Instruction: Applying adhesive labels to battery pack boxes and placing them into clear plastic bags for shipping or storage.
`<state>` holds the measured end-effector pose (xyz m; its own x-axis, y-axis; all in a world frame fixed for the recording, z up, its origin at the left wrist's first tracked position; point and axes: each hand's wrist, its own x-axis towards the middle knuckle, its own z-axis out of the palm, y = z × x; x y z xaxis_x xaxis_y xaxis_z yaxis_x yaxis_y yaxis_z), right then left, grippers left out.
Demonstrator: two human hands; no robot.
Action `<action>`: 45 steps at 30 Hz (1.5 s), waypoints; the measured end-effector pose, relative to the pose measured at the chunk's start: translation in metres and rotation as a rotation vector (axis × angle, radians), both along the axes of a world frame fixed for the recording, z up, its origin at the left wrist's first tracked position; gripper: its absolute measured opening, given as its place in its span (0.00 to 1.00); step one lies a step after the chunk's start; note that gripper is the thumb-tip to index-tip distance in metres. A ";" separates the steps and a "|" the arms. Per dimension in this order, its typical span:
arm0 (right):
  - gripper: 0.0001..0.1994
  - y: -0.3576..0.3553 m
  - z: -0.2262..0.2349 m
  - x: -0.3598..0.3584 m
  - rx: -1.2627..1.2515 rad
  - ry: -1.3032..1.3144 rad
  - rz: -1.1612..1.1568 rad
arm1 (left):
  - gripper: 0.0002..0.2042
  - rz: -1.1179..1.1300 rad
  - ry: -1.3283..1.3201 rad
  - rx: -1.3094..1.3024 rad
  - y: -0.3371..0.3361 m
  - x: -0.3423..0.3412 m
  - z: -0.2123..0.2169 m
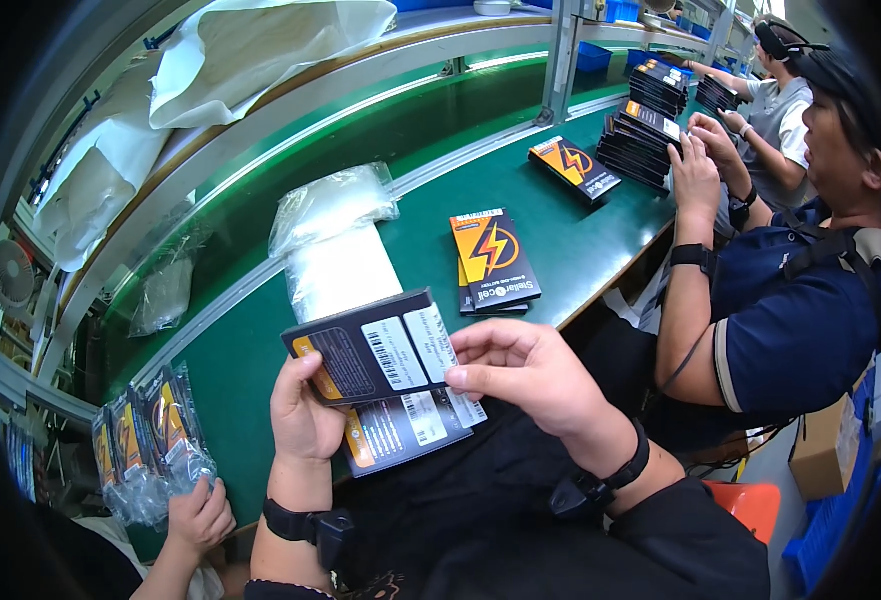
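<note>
A flat black battery box (335, 350) is tilted up in front of me, its printed back with white barcode labels facing me. My left hand (303, 415) is closed around its left end, thumb on the face. At its right end, beside the white label strip, the thumb and fingers of my right hand (535, 370) pinch the edge. Whether they also grip part of the label, I cannot tell. Beneath it a second box (400, 435) lies near the table's front edge, partly hidden. Beyond it is a stack of white sheets (345, 275) under a clear plastic bag (332, 208).
Orange-and-black boxes (490, 255) are stacked right of centre, with more boxes (572, 168) behind. Co-workers (780, 290) handle tall stacks at the right. Bagged boxes (155, 430) stand at the left beside another person's hand (200, 515). A metal post (560, 65) rises at the bench's far side.
</note>
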<state>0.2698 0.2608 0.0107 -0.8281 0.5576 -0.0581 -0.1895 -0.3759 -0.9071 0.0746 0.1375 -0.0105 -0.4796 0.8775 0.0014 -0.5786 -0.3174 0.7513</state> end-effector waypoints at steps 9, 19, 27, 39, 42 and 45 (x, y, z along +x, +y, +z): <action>0.11 -0.023 0.012 -0.023 1.098 0.047 -0.298 | 0.26 0.199 0.042 -0.067 -0.004 -0.008 0.003; 0.13 -0.033 0.020 -0.030 1.115 0.064 -0.289 | 0.17 0.431 0.181 -0.102 -0.009 -0.010 0.000; 0.14 -0.039 0.023 -0.039 1.126 0.127 -0.452 | 0.19 0.597 0.252 -0.203 -0.007 -0.002 -0.002; 0.09 -0.036 0.019 -0.040 1.026 0.082 -0.511 | 0.15 0.556 0.193 -0.227 -0.010 0.012 0.008; 0.09 -0.034 0.018 -0.039 1.004 0.083 -0.490 | 0.15 0.542 0.227 -0.226 -0.012 0.013 0.010; 0.09 -0.033 0.017 -0.039 1.009 0.083 -0.475 | 0.15 0.534 0.240 -0.240 -0.012 0.013 0.010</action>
<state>0.2311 0.2282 0.0278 -0.4985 0.5790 0.6452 -0.1920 0.6520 -0.7335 0.0874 0.1255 0.0000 -0.8623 0.5065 -0.0037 -0.1932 -0.3221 0.9268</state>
